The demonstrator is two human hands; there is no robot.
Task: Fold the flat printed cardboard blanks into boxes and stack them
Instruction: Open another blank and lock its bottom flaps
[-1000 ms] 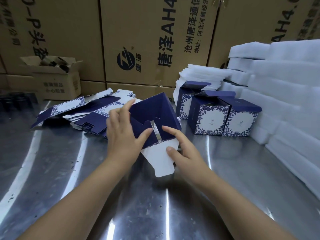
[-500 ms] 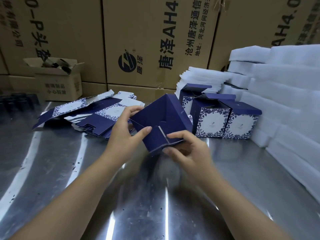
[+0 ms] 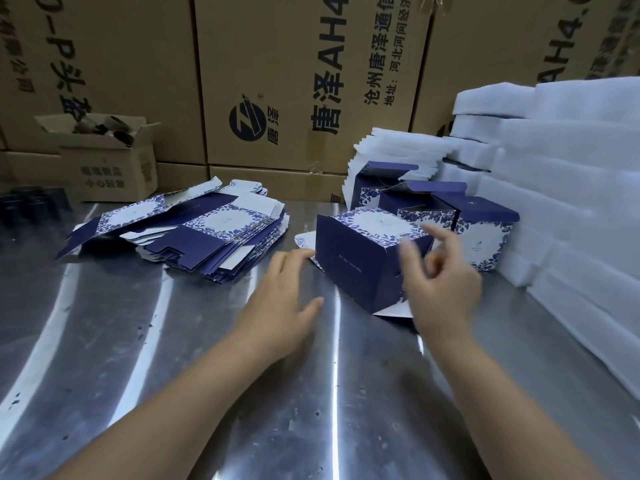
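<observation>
Fingers [image 3: 289, 268] lie straight and relaxed on the left hand [image 3: 280, 306], wide steel bench [image 3: 156, 375] showing to its left. Right hand [image 3: 443, 285] is blurred, fingers spread, gripping nothing. Between them, mid-bench, the folded box [image 3: 360, 258] lies on its side. Beyond it, flat blanks [image 3: 214, 237] far left and finished boxes [image 3: 485, 233] far right beside foam sheets [image 3: 571, 202].

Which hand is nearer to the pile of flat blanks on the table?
Left. The left hand is just right of the pile of flat blanks, apart from it; the right hand is farther right, at the folded box.
</observation>
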